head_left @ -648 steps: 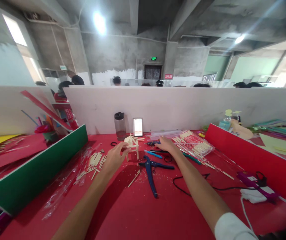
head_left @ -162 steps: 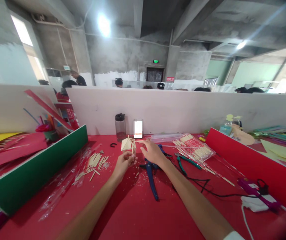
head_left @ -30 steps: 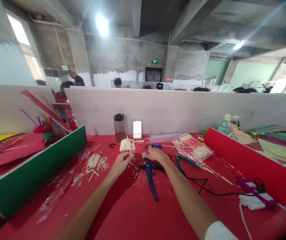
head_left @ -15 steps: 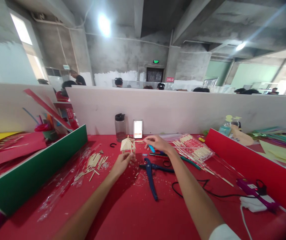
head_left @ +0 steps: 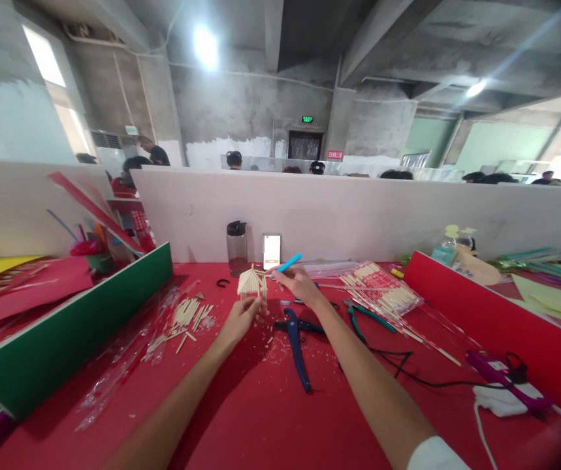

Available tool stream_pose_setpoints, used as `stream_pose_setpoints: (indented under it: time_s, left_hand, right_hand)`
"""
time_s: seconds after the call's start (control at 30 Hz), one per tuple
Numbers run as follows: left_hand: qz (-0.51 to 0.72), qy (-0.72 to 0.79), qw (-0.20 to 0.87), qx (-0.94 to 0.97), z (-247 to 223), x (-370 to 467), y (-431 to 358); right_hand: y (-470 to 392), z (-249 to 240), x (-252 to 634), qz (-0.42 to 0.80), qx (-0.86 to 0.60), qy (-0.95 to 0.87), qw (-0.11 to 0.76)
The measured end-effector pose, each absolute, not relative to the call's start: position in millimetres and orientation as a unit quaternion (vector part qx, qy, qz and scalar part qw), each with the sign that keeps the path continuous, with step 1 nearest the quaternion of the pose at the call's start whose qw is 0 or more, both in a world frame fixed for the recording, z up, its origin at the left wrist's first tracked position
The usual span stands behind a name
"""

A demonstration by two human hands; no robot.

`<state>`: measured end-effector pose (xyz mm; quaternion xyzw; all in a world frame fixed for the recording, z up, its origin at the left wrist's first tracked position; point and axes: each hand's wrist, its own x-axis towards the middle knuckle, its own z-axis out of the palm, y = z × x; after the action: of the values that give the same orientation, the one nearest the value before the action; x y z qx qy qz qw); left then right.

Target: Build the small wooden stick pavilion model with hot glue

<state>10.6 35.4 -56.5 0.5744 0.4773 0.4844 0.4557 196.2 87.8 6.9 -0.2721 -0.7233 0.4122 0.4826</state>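
Left hand [head_left: 241,318]: fingers pinched on small pale wooden-stick model [head_left: 249,282]. Right hand [head_left: 300,286]: fingers clamped round slim bright-blue pen [head_left: 290,262], model's two o'clock.

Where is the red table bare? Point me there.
Bare: red tabletop between left forearm and right forearm, nearer than the blue cutter; also right of the right forearm, nearer than the black cable. Crowded: around the pale-stick model house, loose pale sticks, green-handled pliers.

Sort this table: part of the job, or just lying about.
Part of the job: pale wooden model (left hand); blue pen-shaped tool (right hand); probably loose pale sticks, dark blue cutter.

Just lying about, apparently: clear black-lidded bottle; pale yellow sheets.
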Motion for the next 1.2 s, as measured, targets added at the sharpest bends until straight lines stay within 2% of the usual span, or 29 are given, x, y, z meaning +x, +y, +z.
stream_pose_setpoints:
  time_s: [0.07, 0.3, 0.6, 1.2]
  left_hand:
    - [0.485, 0.477, 0.459, 0.57, -58, 10, 36]
    - [0.491, 0.472, 0.455, 0.574, -61, 10, 39]
    - [0.481, 0.475, 0.443, 0.588, -61, 10, 38]
    - [0.48, 0.473, 0.438, 0.595, -55, 12, 35]
  right_hand:
    - [85, 3, 189, 0.356, -0.283, -0.743, 0.491]
    - [85, -15, 181, 0.272, -0.254, -0.778, 0.506]
    - [85, -19, 181, 0.217, -0.254, -0.8, 0.498]
    - [82, -15, 181, 0.226, -0.249, -0.804, 0.491]
